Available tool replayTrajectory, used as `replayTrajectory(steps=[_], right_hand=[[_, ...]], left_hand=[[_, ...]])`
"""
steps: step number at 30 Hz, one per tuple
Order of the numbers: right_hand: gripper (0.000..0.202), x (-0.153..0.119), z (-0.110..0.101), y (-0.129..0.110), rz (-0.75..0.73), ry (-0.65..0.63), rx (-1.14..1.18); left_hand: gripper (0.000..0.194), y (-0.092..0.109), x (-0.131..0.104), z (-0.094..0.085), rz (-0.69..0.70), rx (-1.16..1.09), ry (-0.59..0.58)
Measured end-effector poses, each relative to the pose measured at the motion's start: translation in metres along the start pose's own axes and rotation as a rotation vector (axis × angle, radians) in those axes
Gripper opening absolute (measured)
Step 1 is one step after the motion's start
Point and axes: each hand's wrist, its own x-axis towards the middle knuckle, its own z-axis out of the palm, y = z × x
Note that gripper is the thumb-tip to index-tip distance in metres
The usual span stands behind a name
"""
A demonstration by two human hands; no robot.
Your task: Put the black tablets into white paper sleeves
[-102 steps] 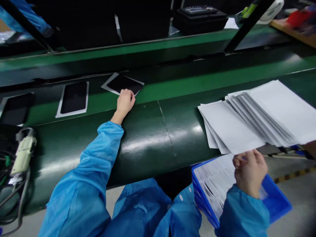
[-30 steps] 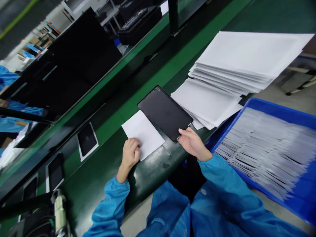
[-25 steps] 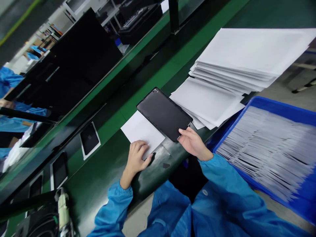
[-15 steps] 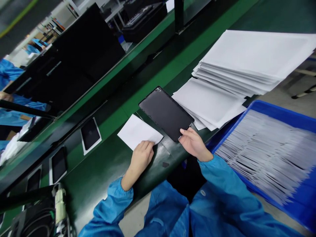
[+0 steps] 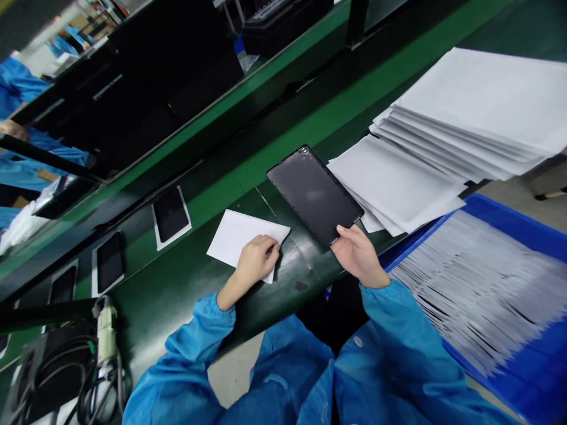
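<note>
A dark tablet-shaped panel (image 5: 312,192), with small marks at its top corner, is held by its lower edge in my right hand (image 5: 358,252), thumb on top. My left hand (image 5: 257,260) has its fingers curled on the right part of a white sheet or sleeve (image 5: 233,233), whose near edge is lifted off the green bench (image 5: 177,301). Several white sleeves (image 5: 403,183) lie fanned beside the panel, with a larger stack (image 5: 491,100) behind them.
A blue bin (image 5: 491,206) at the right holds many thin white sleeves. Dark devices on white sheets (image 5: 170,217) line the bench at the left. Cables and a pale tool (image 5: 106,336) sit at lower left. Another person's blue sleeve (image 5: 22,85) shows at upper left.
The view has shifted. My left hand has pulled the white sheet's near edge, turning and lifting it, and the sheet lies farther from the dark panel. My right hand still holds the panel.
</note>
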Motion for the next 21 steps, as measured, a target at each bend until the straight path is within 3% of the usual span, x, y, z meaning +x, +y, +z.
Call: replayTrajectory(steps=[6,14,21], right_hand=[[0.046,-0.018,0.000,0.003,-0.078,0.057,-0.120],[0.044,-0.105,-0.035,0.035,-0.087,0.312,-0.422],[0.046,-0.145,-0.063,0.044,-0.057,0.266,-0.666]], left_hand=[[0.015,-0.008,0.009,-0.005,-0.082,-0.243,-0.056],[0.015,-0.007,0.007,0.007,-0.168,-0.344,0.046],[0.014,-0.005,0.005,0.016,-0.142,-0.272,0.217]])
